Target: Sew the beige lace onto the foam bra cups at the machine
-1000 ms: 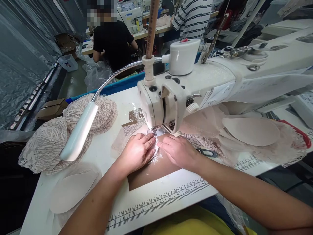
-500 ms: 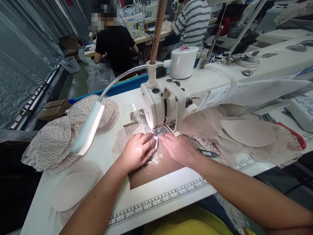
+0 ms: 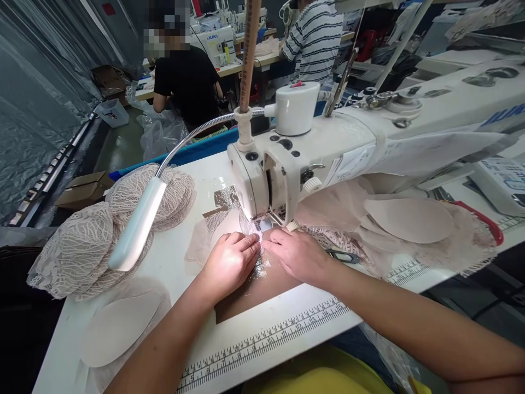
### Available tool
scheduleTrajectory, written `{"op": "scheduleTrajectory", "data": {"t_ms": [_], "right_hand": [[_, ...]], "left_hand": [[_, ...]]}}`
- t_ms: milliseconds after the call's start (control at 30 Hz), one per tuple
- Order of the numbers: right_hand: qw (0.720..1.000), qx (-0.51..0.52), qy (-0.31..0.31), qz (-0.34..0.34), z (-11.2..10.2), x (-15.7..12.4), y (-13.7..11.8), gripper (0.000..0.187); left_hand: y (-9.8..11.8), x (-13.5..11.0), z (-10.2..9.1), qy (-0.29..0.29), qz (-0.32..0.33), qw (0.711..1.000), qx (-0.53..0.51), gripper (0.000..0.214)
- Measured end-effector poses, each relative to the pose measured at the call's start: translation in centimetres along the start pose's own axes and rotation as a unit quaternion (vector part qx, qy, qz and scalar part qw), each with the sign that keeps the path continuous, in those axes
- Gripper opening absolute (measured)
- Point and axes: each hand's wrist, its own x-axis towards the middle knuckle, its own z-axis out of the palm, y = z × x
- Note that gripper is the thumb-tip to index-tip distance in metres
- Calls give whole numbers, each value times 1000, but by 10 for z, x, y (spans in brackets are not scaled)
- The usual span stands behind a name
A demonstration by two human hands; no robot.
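Note:
A beige cup-shaped fabric piece with lace (image 3: 225,225) lies at the needle area of a white sewing machine (image 3: 250,183). My left hand (image 3: 232,262) is closed on the near edge of this piece, fingers pressed together and pointing at the presser foot. Opposite it, my right hand (image 3: 299,254) has its fingers curled, with thumb and index at the same edge just right of the needle. Both sets of fingertips almost meet under the bright lamp light. My left hand covers part of the fabric, and the machine head hides more of it.
Stacked lace cups (image 3: 77,241) and plain oval pieces (image 3: 123,328) sit on the left. A lamp (image 3: 139,224) arches over them. Thread snips (image 3: 342,256) lie beside my right wrist, near sheer fabric (image 3: 410,219). A printed ruler (image 3: 262,345) runs along the front edge. Two people work behind.
The camera view has shifted slightly, moving the scene left. My right fingers are more curled than before, and both hands have shifted a little at the fabric edge.

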Motion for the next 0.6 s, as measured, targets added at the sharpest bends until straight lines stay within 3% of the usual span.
{"op": "scheduleTrajectory", "data": {"t_ms": [300, 600], "right_hand": [[998, -5, -11, 61, -2, 6, -5, 32], [998, 29, -7, 50, -4, 8, 1, 34]], "left_hand": [[-7, 2, 5, -9, -18, 1000, 3, 31], [-31, -2, 10, 31, -26, 999, 5, 28]]}}
